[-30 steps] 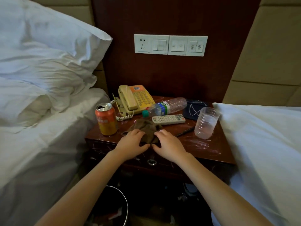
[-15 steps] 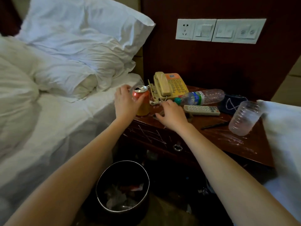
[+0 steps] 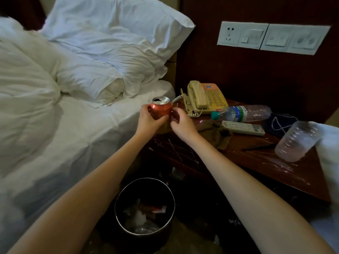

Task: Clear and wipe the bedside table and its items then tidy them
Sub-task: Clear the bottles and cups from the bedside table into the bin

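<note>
The bench (image 3: 256, 162) is carrying one telephone (image 3: 207, 99), one water bottle (image 3: 242, 113), one remote control (image 3: 243, 127), one brown cloth (image 3: 214, 133), one pen (image 3: 258, 147), one clear cup (image 3: 297, 142) and one dark blue item (image 3: 280, 123). Two hands, left hand (image 3: 148, 120) and right hand (image 3: 180, 125), are showing around one can (image 3: 161, 109). One bin (image 3: 145, 208) is standing below; two pillows (image 3: 113, 33) (image 3: 91, 79) are lying on the bed (image 3: 82, 134).

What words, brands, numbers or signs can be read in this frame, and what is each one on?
Nothing reads clearly enough to quote.
The can: print blurred.
The bottle: label print too small.
The remote: button markings blurred.
The telephone: keypad digits and sticker blurred.
The wall panel: symbols blurred.
</note>
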